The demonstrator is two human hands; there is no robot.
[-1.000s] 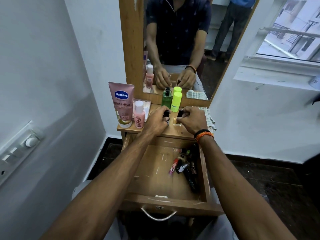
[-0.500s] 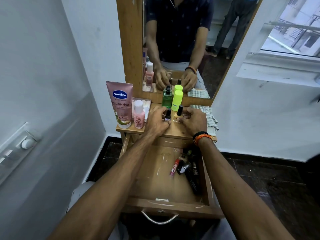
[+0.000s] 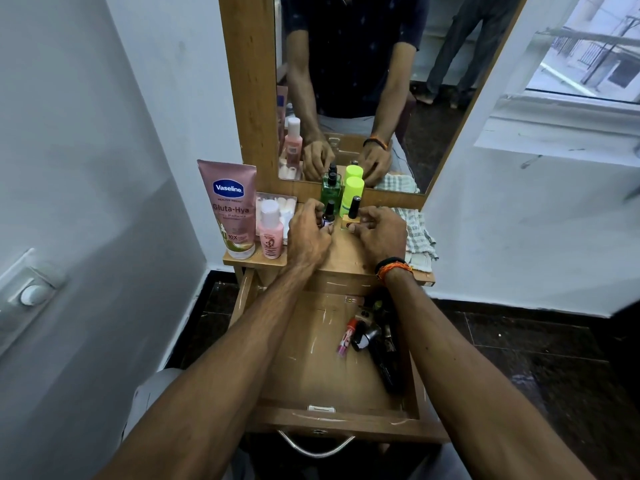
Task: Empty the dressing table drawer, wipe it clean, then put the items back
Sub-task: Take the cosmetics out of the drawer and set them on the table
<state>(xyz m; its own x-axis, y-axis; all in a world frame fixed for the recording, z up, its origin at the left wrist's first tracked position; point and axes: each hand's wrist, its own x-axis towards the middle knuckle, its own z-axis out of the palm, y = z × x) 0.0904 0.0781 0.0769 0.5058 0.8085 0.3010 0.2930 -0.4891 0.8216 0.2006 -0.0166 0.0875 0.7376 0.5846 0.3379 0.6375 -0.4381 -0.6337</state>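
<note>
The wooden drawer (image 3: 301, 372) stands pulled out below the tabletop (image 3: 346, 254). In its right part lie a pink lip balm (image 3: 346, 337), a dark bottle (image 3: 386, 362) and other small dark items. On the tabletop, my left hand (image 3: 308, 233) holds a small dark-capped bottle (image 3: 328, 214) standing upright. Beside it, my right hand (image 3: 379, 233) touches the base of a nail polish bottle (image 3: 351, 216) with a black cap; its fingers curl around the base.
On the tabletop stand a pink Vaseline tube (image 3: 232, 209), a pink bottle (image 3: 270, 230), a clear box of cotton (image 3: 285, 206), a green bottle (image 3: 330, 192) and a yellow-green bottle (image 3: 353, 192). A checked cloth (image 3: 415, 233) lies at the right. A mirror (image 3: 363, 81) rises behind.
Both hands have set the two small bottles upright on the tabletop and loosened a little, so the caps now show above the fingers. The camera has tilted slightly.
</note>
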